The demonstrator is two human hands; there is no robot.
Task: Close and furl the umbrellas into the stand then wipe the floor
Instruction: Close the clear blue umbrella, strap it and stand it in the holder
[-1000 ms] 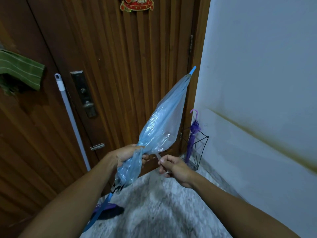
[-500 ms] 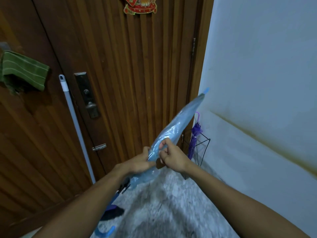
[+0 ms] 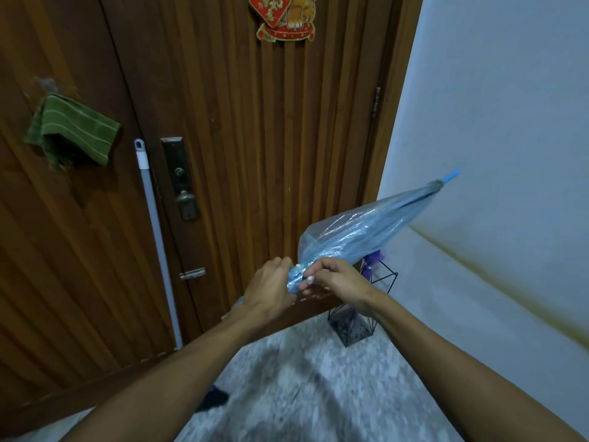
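Observation:
A translucent blue umbrella (image 3: 366,232), closed with its canopy still loose, points up and to the right, its blue tip near the white wall. My left hand (image 3: 269,290) grips the gathered canopy near its lower end. My right hand (image 3: 334,279) pinches the same bunched part from the right, fingertips touching the plastic. Behind my right hand stands a black wire umbrella stand (image 3: 360,317) in the corner, with a purple umbrella (image 3: 371,261) in it, mostly hidden by the blue one. The blue umbrella's handle is hidden below my left forearm.
A wooden door (image 3: 255,138) fills the left and middle. A grey mop handle (image 3: 156,231) leans on it, and a green cloth (image 3: 75,130) hangs at the left. The white wall (image 3: 494,122) is on the right. A dark object (image 3: 213,398) lies on the speckled floor (image 3: 318,393).
The umbrella has swung from steeply upright to leaning low toward the right wall. My right hand came in from the strap to pinch the canopy beside my left hand.

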